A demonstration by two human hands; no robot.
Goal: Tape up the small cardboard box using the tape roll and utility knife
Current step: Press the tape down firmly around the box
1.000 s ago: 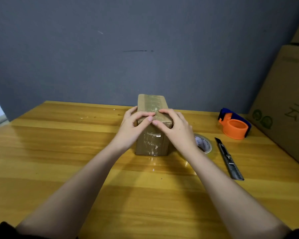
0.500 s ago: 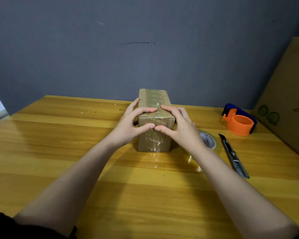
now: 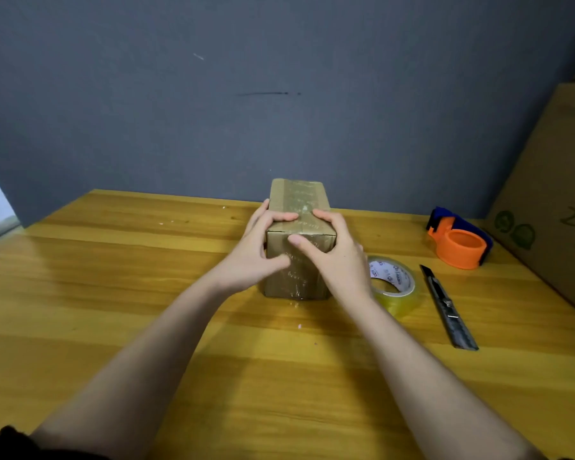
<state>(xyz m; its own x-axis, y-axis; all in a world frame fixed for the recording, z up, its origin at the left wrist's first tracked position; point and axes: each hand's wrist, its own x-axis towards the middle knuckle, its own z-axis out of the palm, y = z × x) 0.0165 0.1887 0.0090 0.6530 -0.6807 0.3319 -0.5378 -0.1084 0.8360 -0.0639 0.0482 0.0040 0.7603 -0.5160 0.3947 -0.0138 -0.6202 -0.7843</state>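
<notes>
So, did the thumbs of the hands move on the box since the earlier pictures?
Yes. Against the box's top front edge, both thumbs slid down its near face; the right hand's thumb now lies above the left hand's.

Two bare forearms, uncovered from wrist to elbow, ending in a left hand [image 3: 256, 257] and a right hand [image 3: 337, 257] with short, unpainted nails. No rings, watch or bands visible. Dark sleeve [image 3: 4, 443] bunched at the left elbow; a sliver of dark fabric at the right elbow.
</notes>
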